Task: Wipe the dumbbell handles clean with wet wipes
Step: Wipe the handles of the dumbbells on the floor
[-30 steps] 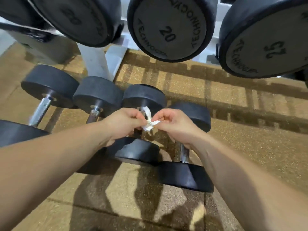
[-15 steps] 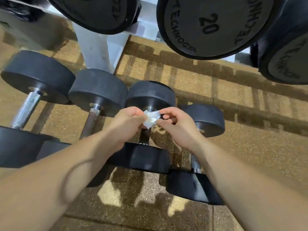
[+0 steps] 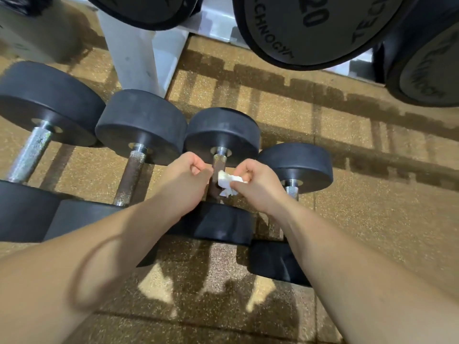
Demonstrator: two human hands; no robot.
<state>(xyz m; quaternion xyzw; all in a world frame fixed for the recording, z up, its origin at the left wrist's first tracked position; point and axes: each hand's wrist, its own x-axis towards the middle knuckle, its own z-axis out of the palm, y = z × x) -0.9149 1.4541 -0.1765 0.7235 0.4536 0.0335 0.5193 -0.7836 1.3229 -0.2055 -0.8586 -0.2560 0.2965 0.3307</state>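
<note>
- Four black-headed dumbbells lie side by side on the speckled tan floor point(image 3: 347, 219), with their handles running away from the camera.
- The right hand point(image 3: 257, 181) pinches a crumpled white wet wipe point(image 3: 229, 182) between thumb and curled fingers.
- The wet wipe sits against the right side of the handle point(image 3: 219, 165) of the third dumbbell point(image 3: 223, 225), counting from the left, about halfway along the bar.
- The left hand point(image 3: 186, 175) is curled into a loose fist just beside the left of that same handle. No part of the wipe shows in it, and I cannot tell whether it touches the bar.
- The second dumbbell point(image 3: 130, 175) has a dark, rough handle. The first dumbbell point(image 3: 29, 155) has a brighter, silvery one.
- The right wrist partly hides the bar of the fourth dumbbell point(image 3: 298, 165).
- Above, a white rack point(image 3: 139, 58) carries bigger dumbbells. One round end point(image 3: 310, 28) reads "20", with part of a brand name around its rim.
- Shadows of the arms and the rack fall across the floor.
</note>
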